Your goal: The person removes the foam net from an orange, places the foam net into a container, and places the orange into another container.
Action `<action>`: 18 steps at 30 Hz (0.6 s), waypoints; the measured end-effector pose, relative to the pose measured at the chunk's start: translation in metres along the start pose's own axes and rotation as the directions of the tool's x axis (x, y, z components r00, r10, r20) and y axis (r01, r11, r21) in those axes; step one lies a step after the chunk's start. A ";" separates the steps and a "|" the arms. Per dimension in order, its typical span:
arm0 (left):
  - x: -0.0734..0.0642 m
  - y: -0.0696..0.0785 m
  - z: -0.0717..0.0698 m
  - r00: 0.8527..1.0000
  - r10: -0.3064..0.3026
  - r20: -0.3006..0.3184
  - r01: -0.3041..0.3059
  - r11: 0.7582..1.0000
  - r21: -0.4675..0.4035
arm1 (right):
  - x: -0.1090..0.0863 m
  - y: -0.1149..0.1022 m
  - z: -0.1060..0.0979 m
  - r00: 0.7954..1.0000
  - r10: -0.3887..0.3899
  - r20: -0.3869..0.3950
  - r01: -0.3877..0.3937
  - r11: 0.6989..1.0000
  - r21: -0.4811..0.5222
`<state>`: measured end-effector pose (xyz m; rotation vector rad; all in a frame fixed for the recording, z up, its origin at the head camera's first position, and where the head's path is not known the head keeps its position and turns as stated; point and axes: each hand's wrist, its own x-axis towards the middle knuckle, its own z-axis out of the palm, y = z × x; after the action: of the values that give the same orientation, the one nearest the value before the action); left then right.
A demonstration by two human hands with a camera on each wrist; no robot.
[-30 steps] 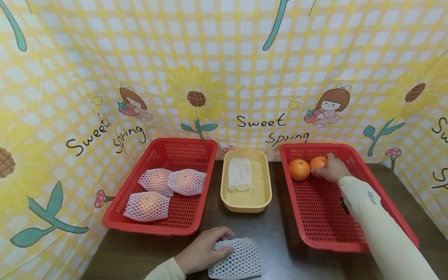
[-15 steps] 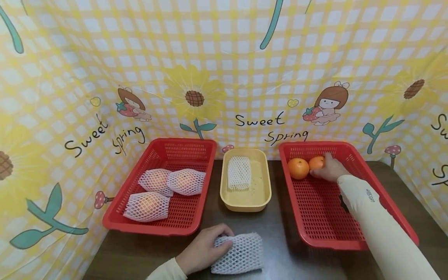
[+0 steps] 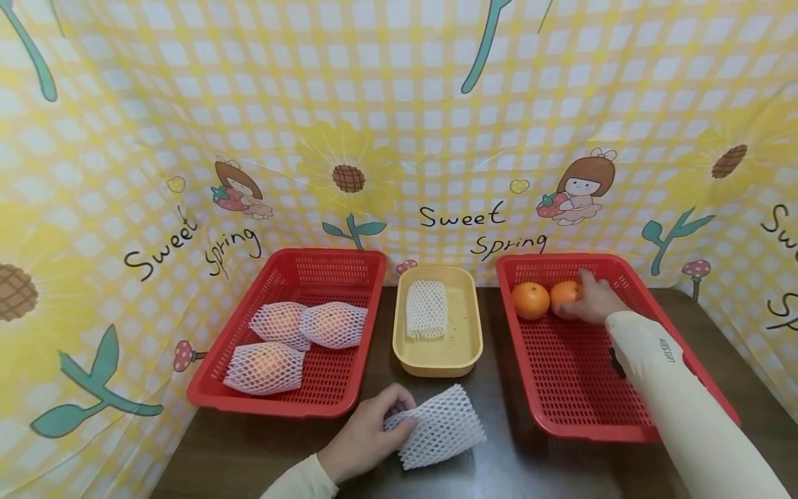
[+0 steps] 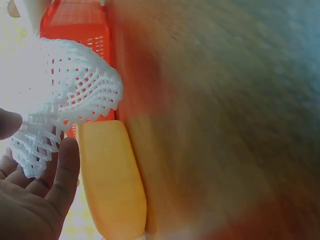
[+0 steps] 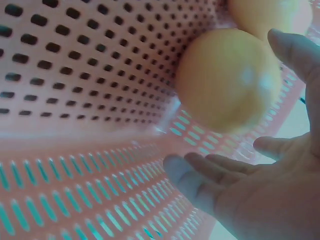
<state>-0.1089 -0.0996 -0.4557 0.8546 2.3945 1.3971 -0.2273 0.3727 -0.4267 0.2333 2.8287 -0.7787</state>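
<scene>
Between thumb and fingers, my left hand pinches one end of a white foam net sleeve; its other end tilts up and to the right over the table. In the left wrist view the sleeve gapes at its far end. My right hand reaches into the right red basket, at the right-hand orange. A second orange sits just left of it. The right wrist view shows the spread fingers of that hand beside the nearer orange, the thumb overlapping its edge.
A left red basket holds three net-wrapped round fruits, one of them a wrapped fruit in front. Between the baskets stands a yellow tray with another foam net sleeve. A checked cloth hangs behind the table.
My left hand has moved slightly forward, and the foam net sleeve has swung up and to the right. My right hand stays at the same orange, its fingers a little more spread.
</scene>
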 end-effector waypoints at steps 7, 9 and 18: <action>0.005 0.007 0.001 1.000 0.017 -0.024 -0.017 1.000 -0.027 | -0.022 -0.022 -0.013 0.995 -0.085 -0.061 0.084 0.996 -0.017; 0.006 0.008 0.002 0.999 0.033 -0.034 -0.034 0.999 -0.028 | -0.030 -0.032 -0.014 0.990 -0.115 -0.077 0.113 0.993 -0.031; 0.011 0.017 0.000 0.999 0.036 -0.032 -0.038 0.997 -0.061 | -0.067 -0.082 -0.013 0.968 -0.214 -0.128 0.209 0.977 -0.052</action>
<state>-0.1113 -0.0872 -0.4398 0.8722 2.3563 1.5002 -0.1810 0.3035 -0.3606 -0.0249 3.0276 -0.7752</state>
